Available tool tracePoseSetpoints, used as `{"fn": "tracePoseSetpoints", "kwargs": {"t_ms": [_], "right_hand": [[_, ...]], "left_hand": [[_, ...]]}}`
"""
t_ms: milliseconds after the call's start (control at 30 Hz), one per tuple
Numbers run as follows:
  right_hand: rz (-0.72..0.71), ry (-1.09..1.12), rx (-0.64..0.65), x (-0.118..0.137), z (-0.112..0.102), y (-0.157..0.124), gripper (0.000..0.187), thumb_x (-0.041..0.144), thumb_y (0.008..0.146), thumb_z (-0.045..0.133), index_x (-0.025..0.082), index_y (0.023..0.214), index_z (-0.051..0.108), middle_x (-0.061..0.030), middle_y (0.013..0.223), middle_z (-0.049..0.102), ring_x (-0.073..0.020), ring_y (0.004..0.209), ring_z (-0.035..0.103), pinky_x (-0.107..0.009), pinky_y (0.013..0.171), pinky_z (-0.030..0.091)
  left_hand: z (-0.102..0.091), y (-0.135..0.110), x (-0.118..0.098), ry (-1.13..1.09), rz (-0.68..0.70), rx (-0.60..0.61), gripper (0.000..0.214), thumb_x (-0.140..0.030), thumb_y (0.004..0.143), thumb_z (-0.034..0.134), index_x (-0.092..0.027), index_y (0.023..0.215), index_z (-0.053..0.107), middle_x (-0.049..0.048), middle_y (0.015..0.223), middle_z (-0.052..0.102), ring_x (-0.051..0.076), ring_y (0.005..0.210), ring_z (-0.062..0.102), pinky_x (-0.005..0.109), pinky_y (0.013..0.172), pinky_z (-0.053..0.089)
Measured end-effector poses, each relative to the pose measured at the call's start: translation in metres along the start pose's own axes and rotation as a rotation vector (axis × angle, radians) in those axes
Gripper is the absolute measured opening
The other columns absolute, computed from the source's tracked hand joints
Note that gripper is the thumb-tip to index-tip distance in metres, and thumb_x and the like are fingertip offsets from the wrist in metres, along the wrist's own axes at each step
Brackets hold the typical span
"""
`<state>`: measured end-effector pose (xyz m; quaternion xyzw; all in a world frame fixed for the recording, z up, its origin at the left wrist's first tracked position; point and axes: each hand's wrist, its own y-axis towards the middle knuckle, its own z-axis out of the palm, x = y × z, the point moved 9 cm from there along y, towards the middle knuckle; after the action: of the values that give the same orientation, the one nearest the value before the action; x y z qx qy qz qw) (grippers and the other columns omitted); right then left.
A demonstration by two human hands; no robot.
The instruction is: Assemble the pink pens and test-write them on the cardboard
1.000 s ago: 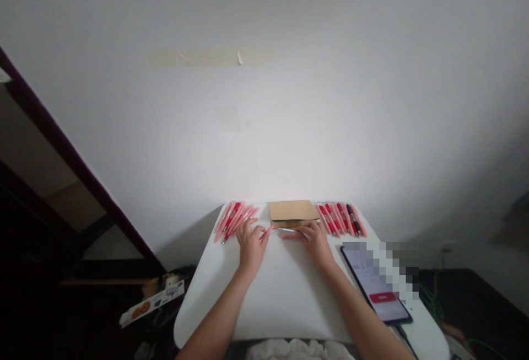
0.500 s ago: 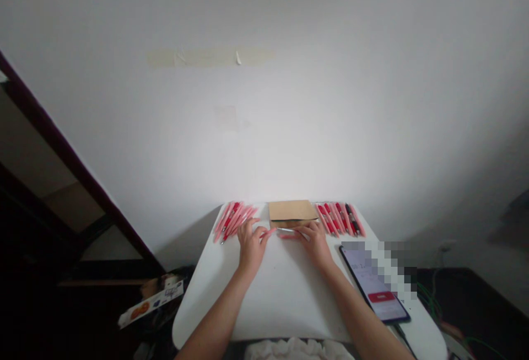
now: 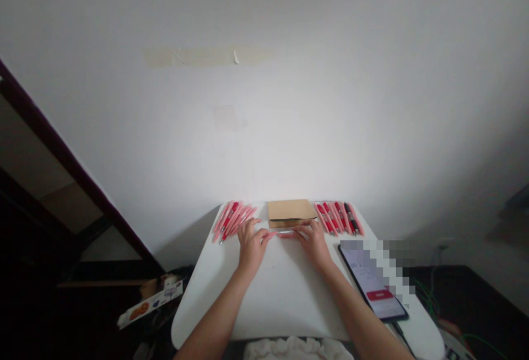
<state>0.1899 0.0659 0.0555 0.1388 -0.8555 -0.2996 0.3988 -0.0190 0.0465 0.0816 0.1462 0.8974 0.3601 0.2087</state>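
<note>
My left hand [image 3: 250,244] and my right hand [image 3: 313,242] rest on a white table [image 3: 285,299], both pinching one pink pen [image 3: 280,234] that lies level between them, just in front of a brown cardboard box [image 3: 290,213]. A pile of pink and red pens [image 3: 231,220] lies at the far left, right beside my left hand. A row of red pens [image 3: 339,218] lies at the far right of the box.
A phone or tablet [image 3: 374,288] with a lit screen lies on the table's right side, a cable running off its near end. A white wall stands directly behind the table. A printed carton [image 3: 151,300] sits on the dark floor to the left.
The two pen pieces held apart a second ago have come together into one level line between my fingertips. The view has shifted slightly left.
</note>
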Motion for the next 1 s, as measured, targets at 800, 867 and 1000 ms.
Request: {"fn": "tracePoseSetpoints", "kwargs": {"t_ms": [800, 867, 1000], "right_hand": [[-0.083, 0.086, 0.126, 0.013, 0.013, -0.001, 0.021, 0.034, 0.088, 0.062, 0.028, 0.104, 0.075, -0.0094, 0.099, 0.062, -0.0249, 0.095, 0.057, -0.041, 0.084, 0.049], [-0.065, 0.114, 0.104, 0.009, 0.01, 0.0, 0.025, 0.033, 0.089, 0.06, 0.026, 0.11, 0.072, -0.0098, 0.101, 0.062, -0.0247, 0.096, 0.057, -0.041, 0.085, 0.05], [-0.034, 0.128, 0.058, 0.005, 0.003, 0.003, 0.021, 0.031, 0.088, 0.058, 0.022, 0.098, 0.074, -0.0086, 0.097, 0.063, -0.0239, 0.094, 0.058, -0.039, 0.084, 0.049]], "left_hand": [[0.003, -0.001, -0.013, -0.113, 0.061, 0.021, 0.01, -0.032, 0.082, 0.069, -0.024, 0.078, 0.072, 0.0073, 0.114, 0.059, 0.026, 0.114, 0.05, 0.049, 0.099, 0.041], [0.003, 0.0, -0.013, -0.11, 0.06, 0.024, 0.009, -0.032, 0.082, 0.069, -0.025, 0.078, 0.073, 0.0071, 0.113, 0.059, 0.026, 0.114, 0.05, 0.049, 0.1, 0.04], [0.003, 0.0, -0.012, -0.106, 0.052, 0.032, 0.009, -0.032, 0.082, 0.069, -0.025, 0.079, 0.073, 0.0068, 0.113, 0.06, 0.025, 0.114, 0.051, 0.049, 0.101, 0.04]]}}
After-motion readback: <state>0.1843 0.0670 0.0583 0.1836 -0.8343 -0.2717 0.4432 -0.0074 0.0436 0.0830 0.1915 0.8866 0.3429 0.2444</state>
